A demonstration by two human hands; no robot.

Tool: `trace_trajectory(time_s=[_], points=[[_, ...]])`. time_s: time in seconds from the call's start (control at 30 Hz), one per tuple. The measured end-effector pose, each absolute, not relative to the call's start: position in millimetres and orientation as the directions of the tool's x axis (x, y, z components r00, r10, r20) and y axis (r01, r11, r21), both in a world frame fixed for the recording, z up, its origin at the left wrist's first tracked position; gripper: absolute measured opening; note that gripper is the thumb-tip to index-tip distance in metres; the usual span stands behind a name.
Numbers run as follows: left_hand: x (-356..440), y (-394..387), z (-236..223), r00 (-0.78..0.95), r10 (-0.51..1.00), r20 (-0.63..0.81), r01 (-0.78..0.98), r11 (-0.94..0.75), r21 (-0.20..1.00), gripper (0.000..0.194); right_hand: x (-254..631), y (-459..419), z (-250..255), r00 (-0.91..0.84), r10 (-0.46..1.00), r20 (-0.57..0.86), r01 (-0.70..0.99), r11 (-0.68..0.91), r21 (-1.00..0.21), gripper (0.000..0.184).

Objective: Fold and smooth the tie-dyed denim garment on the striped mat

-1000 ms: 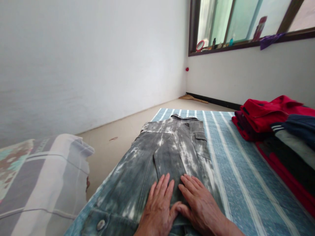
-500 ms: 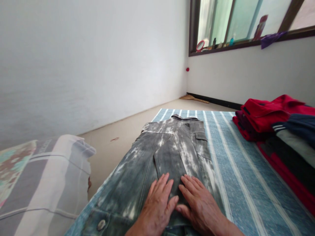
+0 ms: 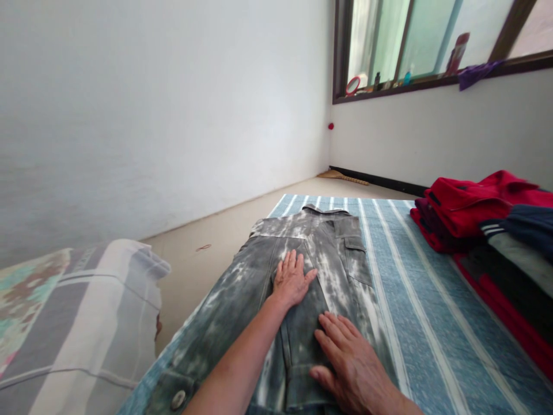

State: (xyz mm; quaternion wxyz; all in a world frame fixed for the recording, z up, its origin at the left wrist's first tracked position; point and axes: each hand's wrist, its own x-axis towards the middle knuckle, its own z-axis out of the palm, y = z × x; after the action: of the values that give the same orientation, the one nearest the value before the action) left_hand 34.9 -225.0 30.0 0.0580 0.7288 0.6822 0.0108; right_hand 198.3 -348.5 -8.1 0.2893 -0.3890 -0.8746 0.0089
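Note:
A bleached grey denim garment (image 3: 242,305) lies flat and folded on a blue striped mat (image 3: 432,323), its collar end pointing away from me. My left hand (image 3: 292,280) rests palm down on the middle of the denim, fingers spread. Nearer me, my right hand (image 3: 351,363) presses flat on the same cloth, holding nothing. A flapped cargo pocket (image 3: 355,259) sits on the far right of the garment. A round metal button (image 3: 178,399) shows at its near left corner.
Folded red and navy clothes (image 3: 469,210) are piled along the mat's right side. A striped cushion (image 3: 86,331) lies at lower left, beside the beige floor (image 3: 207,265). White walls rise at left and ahead, below a window (image 3: 389,40) with small items on its sill.
My left hand has slid forward along the denim, away from my right hand, and my forearm now lies across the cloth. My right hand stays in place, and the view has shifted slightly.

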Motion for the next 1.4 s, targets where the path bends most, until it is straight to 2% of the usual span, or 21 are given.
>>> trace_trajectory(time_s=[0.3,0.63,1.13,1.4], points=[[29,-216,6,0.082,0.994,-0.071,0.996,-0.080,0.031,0.081,197,-349,-12,-0.518,0.678,0.521,0.673,0.700,-0.241,0.048],[31,-220,11,0.074,0.993,-0.089,0.996,-0.069,0.056,0.082,198,-348,-11,-0.500,0.632,0.593,0.672,0.715,-0.195,0.049],[30,-220,9,0.081,0.995,-0.066,0.995,-0.077,0.060,0.082,197,-349,-15,-0.536,0.685,0.493,0.673,0.699,-0.240,0.046],[31,-220,8,0.077,0.996,-0.050,0.996,-0.075,0.044,0.081,197,-349,-13,-0.519,0.683,0.514,0.678,0.695,-0.239,0.047]])
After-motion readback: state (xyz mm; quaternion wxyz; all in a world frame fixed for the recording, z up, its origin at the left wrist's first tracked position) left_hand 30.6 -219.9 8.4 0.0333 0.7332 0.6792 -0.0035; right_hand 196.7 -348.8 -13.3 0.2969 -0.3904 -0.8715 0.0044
